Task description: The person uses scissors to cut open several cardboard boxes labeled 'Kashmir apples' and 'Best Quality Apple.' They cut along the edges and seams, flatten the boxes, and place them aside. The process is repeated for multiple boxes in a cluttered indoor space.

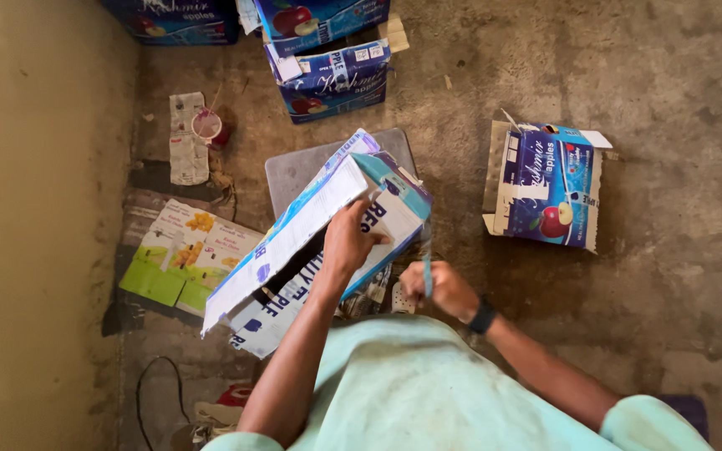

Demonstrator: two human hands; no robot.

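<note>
1. Right hand (444, 288): nearest the body, fingers curled tight around a thin pale-blue strap (427, 269). The strap runs upward from the fist toward the box corner.
2. Left hand (348, 242): just above and left of the right hand, fingers spread flat and pressed on the end face of a blue-and-white cardboard box (319, 230); thumb side wraps the edge. No pinch, a flat hold.
3. Box position: directly under the left fingers, touching them. Long axis is diagonal, from lower left by the person's forearm up to the right corner. That upper-right corner lies just above the right fist, so the right hand is nearer the strap end and the left hand nearer the box body.
4. Under the box: a grey mat (294, 171), partly covered.
5. Left of the fingers: a flattened green-and-white carton (181, 263) on the floor.
6. Right, well apart: an opened blue apple box (549, 188).
7. Farthest: stacked blue boxes (332, 58) above the mat.
</note>
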